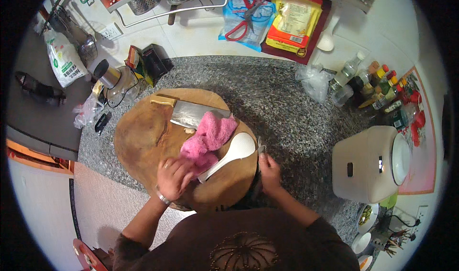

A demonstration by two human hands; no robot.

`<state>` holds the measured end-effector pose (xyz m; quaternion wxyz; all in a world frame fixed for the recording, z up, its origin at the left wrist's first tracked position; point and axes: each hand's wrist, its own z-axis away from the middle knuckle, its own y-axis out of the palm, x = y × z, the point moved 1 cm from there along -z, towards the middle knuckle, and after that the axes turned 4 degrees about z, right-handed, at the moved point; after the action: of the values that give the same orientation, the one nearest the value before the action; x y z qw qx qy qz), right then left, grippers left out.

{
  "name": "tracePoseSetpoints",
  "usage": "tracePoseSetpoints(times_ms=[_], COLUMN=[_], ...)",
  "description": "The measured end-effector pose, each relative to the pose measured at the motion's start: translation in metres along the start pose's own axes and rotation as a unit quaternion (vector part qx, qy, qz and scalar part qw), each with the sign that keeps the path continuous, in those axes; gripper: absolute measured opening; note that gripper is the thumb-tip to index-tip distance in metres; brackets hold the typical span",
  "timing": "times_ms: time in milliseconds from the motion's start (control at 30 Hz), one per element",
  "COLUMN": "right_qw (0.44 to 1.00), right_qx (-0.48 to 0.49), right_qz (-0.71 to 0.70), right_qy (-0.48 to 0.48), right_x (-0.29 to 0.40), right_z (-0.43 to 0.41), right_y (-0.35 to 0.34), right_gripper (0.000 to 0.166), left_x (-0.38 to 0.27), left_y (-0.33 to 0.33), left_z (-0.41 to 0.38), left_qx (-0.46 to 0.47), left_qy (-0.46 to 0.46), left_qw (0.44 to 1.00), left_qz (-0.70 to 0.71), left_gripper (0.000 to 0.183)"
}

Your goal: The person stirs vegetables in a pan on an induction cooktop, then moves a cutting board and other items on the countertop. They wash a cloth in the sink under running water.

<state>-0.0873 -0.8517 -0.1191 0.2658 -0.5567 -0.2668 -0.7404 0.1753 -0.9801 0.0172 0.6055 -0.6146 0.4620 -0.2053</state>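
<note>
A thick round wooden chopping board (pixel 140 142) lies before me on the speckled counter. My left hand (pixel 174 176) grips the lower end of a crumpled pink cloth (pixel 215 131) on the board. In my right hand (pixel 270 174), just off the board's right edge, is a small metal utensil (pixel 261 147); its exact kind is unclear. A white rice paddle (pixel 241 147) lies on the board between my hands, its handle end near the cloth. Farther back rests a cleaver (pixel 188 114) with a wooden handle, its blade partly under the cloth. A small pale piece (pixel 189 130) sits below the blade.
To the right stands a beige rice cooker (pixel 358 163), with several condiment bottles (pixel 383 88) behind it. A glass-jar blender (pixel 118 81) is at the back left. Scissors (pixel 247 20) and food packets (pixel 296 20) hang on the wall. Bowls (pixel 368 217) sit at lower right.
</note>
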Motion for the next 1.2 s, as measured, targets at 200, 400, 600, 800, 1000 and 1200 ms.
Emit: tracePoseSetpoints(times_ms=[200,400,600,800,1000,1200], right_qw=[0.994,0.726,0.793,0.710,0.719,0.725], right_qx=[-0.093,0.244,0.143,0.285,0.380,0.148], right_qz=[-0.003,0.441,0.460,0.392,0.396,0.439], right_qy=[-0.060,-0.468,-0.372,-0.511,-0.426,-0.509], right_x=[0.041,0.015,0.067,0.040,0.059,0.051], right_z=[-0.118,-0.213,-0.307,-0.317,-0.287,-0.347], right_y=[0.000,0.065,0.106,0.181,0.269,0.170], right_gripper=[0.029,0.024,0.021,0.032,0.027,0.031], left_x=[-0.031,0.011,-0.001,0.005,0.001,0.003], left_y=[0.030,0.073,0.068,0.073,0.068,0.069], left_z=[-0.148,-0.176,-0.170,-0.175,-0.177,-0.179], left_qx=[-0.003,0.093,0.060,0.058,0.087,0.083], left_qy=[0.011,-0.116,-0.128,-0.134,-0.139,-0.139], left_qw=[0.998,0.988,0.987,0.987,0.984,0.984], left_qz=[-0.062,-0.043,-0.081,-0.068,-0.068,-0.079], left_gripper=[0.049,0.058,0.059,0.061,0.059,0.062])
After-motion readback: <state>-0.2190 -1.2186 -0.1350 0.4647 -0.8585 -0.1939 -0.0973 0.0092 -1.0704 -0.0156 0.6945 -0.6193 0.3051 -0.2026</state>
